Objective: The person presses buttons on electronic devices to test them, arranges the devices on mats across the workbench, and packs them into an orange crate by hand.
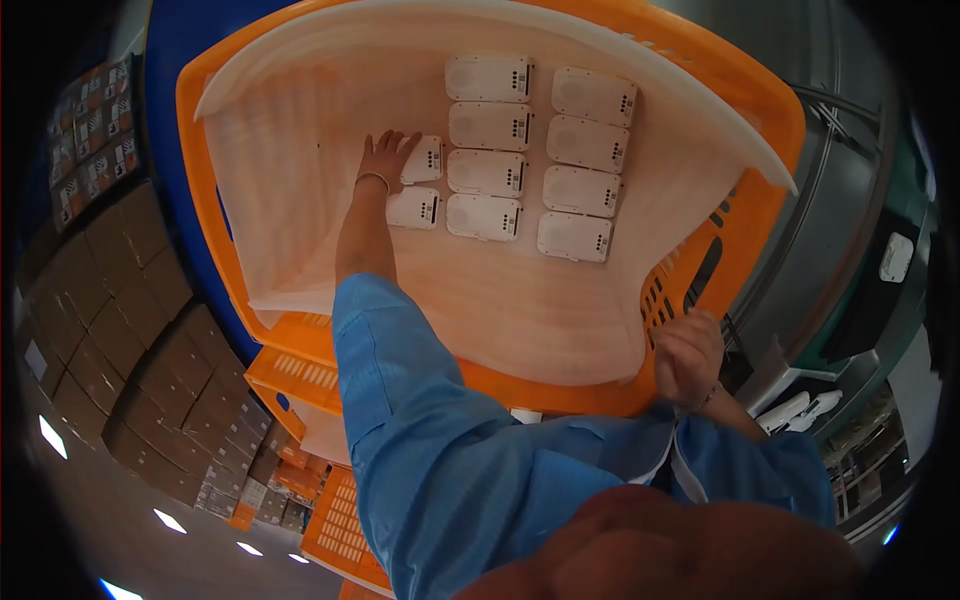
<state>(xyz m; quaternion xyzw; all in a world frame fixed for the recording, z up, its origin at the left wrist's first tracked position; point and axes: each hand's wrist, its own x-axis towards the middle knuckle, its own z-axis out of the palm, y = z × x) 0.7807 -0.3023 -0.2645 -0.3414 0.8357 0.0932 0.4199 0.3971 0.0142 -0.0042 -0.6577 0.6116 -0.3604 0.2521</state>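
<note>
My left hand reaches into a foam-lined orange crate, its fingers spread over a white flat device at the upper end of the left column. Just below it lies another white device. To the right, several more white devices lie in two columns, each with a small printed label and dark dots along its right end. My right hand is closed near the crate's lower right edge; whether anything is inside its curled fingers is hidden.
Stacked brown cartons stand at the left, with more orange crates below. At the right are a metal frame, a dark surface with a white device, and further white parts near my right sleeve.
</note>
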